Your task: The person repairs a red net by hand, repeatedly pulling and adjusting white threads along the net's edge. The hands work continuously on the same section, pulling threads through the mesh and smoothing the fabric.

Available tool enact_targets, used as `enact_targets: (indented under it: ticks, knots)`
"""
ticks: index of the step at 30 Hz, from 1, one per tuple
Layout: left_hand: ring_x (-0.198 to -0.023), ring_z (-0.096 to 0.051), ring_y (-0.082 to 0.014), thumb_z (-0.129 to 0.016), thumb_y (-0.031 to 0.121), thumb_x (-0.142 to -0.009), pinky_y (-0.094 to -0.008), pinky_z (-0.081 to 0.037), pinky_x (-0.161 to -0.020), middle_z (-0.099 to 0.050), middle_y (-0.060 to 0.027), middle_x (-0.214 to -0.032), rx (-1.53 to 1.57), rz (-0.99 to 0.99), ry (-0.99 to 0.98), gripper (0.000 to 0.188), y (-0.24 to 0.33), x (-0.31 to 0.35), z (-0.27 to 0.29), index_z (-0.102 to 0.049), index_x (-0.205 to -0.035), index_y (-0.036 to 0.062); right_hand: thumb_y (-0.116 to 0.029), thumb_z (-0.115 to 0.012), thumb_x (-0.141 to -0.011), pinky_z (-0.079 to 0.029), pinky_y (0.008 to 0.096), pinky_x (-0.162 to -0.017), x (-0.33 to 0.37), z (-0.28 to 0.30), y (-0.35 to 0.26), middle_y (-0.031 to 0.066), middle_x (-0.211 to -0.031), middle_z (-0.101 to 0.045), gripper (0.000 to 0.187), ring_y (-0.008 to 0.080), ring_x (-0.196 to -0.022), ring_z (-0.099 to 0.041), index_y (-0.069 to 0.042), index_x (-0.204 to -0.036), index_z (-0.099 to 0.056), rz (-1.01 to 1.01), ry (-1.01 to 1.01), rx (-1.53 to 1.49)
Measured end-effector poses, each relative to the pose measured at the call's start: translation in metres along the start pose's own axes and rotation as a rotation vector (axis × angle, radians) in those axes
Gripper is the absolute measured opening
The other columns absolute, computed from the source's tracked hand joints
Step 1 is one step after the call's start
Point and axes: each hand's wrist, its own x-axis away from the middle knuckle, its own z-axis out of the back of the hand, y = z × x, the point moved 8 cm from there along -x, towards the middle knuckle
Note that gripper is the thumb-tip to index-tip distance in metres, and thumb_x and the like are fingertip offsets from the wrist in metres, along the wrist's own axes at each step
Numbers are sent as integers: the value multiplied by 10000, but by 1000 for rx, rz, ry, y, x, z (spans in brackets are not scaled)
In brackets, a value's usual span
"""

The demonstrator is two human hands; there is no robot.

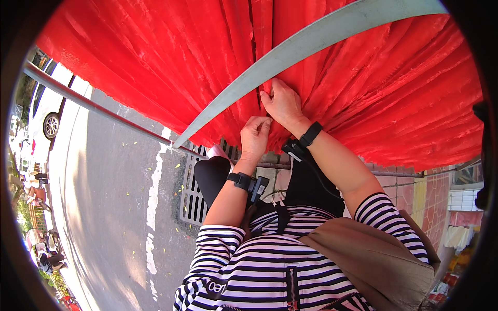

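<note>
**Two hands at the lower end of a slit in the red cloth**

The red cloth is the largest thing here. It fills the upper part of the frame, from the upper left to the right side. It looks thin and a little shiny, with many long folds, which spread like a fan from the middle toward the upper edge and the right. Its lower border is uneven and wrinkled.

Across it goes a pale grey curved band, from the upper right corner down to the left of the centre. A narrow metal bar comes from the upper left and continues below the cloth.

Both hands are near the centre of the frame. The right hand is the higher one, and its fingers bend on the cloth, just under the band. I cannot tell if its grip has a fold between thumb and fingers. The left hand is lower and a little to the left. Its grip is closed, with thumb and forefinger together against the cloth; whether some cloth is caught there, I cannot see.

The smallest thing, and the important one, is the dark slit. Its long axis is almost vertical, from the upper edge down to the hands. So it lies upward from both grips, and the right hand is nearer.
</note>
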Motion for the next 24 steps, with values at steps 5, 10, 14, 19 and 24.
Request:
enact_targets:
  ticks: [5,10,14,19,24]
  knots:
    - [-802,-686,-207,-672,38,-933,-300,-532,-737,-700,-113,-916,-49,-76,161,93,5,-10,34,-737,-1000,36,-208,-614,-922,-523,533,-725,5,-3,20,222,-931,-671,206,445,-847,-660,-3,-914,-594,12,38,-87]
    - [-922,-675,-163,-651,25,-960,-292,-530,-824,-713,-80,-993,-83,-132,201,124,18,-24,35,-735,-1051,35,-159,-611,-936,-510,510,-706,16,6,32,226,-916,-660,154,446,-829,-646,-6,-938,-600,40,84,-147]
    - [-843,-717,-241,-689,118,-938,-349,-562,-762,-730,-122,-926,-278,-114,126,246,27,-43,9,-702,-1173,47,-116,-640,-921,-507,467,-686,20,10,37,215,-909,-659,121,429,-831,-643,-9,-976,-623,24,90,-106]
    - [-826,-683,-377,-688,217,-921,-458,-548,-731,-700,-170,-905,-350,-95,74,232,24,-68,-10,-711,-1086,55,-122,-645,-922,-505,474,-685,22,13,37,220,-896,-654,129,434,-829,-640,-2,-955,-612,43,98,-123]
    - [-741,-677,-345,-717,208,-917,-415,-537,-686,-672,-158,-839,-434,-243,157,198,32,-71,-7,-725,-922,10,-129,-645,-925,-494,482,-675,22,17,41,230,-867,-635,153,440,-815,-630,11,-919,-584,42,98,-115]
